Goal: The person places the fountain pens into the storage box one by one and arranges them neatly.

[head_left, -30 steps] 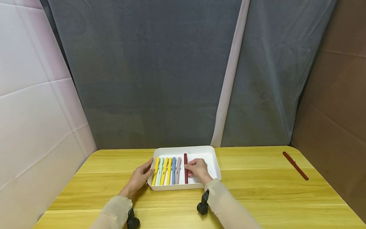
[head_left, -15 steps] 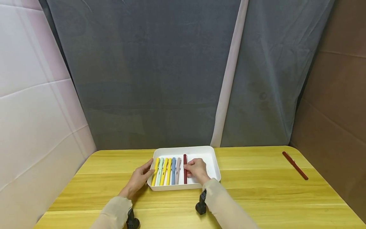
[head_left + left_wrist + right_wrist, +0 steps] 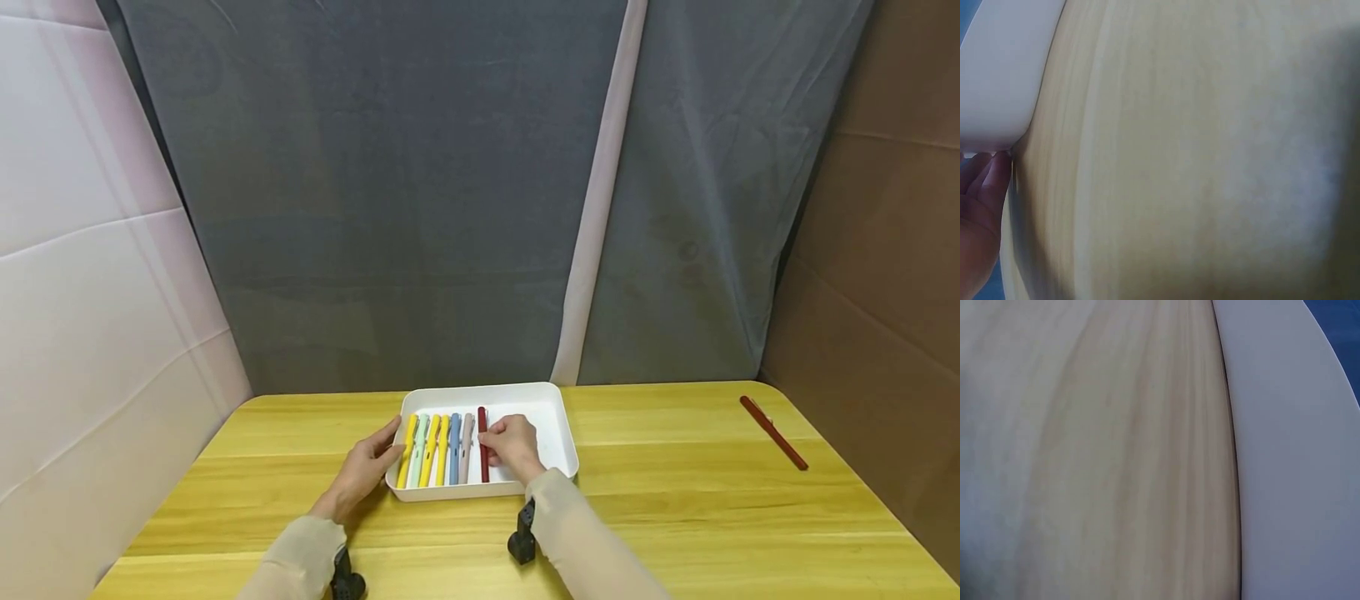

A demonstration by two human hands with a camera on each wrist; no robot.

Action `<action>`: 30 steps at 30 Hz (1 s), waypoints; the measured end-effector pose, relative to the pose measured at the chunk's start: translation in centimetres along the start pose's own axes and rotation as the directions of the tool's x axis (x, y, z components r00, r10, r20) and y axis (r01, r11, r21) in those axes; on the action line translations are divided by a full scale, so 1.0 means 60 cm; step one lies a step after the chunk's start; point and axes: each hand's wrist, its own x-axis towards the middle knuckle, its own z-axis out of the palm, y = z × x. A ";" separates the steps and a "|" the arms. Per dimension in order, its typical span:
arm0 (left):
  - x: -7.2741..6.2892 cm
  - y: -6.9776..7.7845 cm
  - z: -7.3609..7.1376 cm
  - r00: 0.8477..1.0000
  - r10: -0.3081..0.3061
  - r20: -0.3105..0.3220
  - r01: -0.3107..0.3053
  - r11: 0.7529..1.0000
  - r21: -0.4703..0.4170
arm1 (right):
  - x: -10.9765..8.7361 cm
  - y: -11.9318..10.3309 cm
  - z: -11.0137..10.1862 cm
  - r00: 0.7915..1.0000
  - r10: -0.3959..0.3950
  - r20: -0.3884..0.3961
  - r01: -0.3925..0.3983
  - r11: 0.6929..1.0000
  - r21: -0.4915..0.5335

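A white tray point(image 3: 551, 421) holds a row of capped pens lying side by side. From the left come a yellow pen point(image 3: 407, 454), a mint pen point(image 3: 419, 450), two more yellow pens, a blue pen point(image 3: 454, 450) and a greyish-pink pen point(image 3: 467, 448). My left hand point(image 3: 360, 473) holds the tray's left wall, thumb at the rim and fingers outside. In the left wrist view, fingertips point(image 3: 999, 164) touch the tray's outer side. Between thumb and fingers, my right hand point(image 3: 516, 446) pinches a dark red pen point(image 3: 482, 423), just right of the greyish-pink one. The right wrist view shows no hand.
Another reddish-brown pen point(image 3: 774, 432) lies slantwise on the wooden table point(image 3: 675, 500), far to the right. A grey curtain point(image 3: 420, 208) hangs behind the table. White panels point(image 3: 112, 250) stand at left, and a brown panel point(image 3: 885, 250) at right.
My right hand has slid slightly left with the dark red pen, narrowing the gap to the greyish-pink pen. The left hand stays at the tray's wall.
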 end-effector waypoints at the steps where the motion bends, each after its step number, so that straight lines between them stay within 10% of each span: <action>1: 0.000 0.000 0.000 1.000 -0.001 -0.001 0.001 1.000 0.002 | 0.000 0.001 0.001 1.000 -0.004 -0.003 0.004 1.000 -0.002; 30: -0.001 0.002 -0.002 1.000 0.001 0.016 -0.001 1.000 -0.009 | 0.000 -0.006 0.008 1.000 -0.021 -0.016 0.019 0.994 -0.112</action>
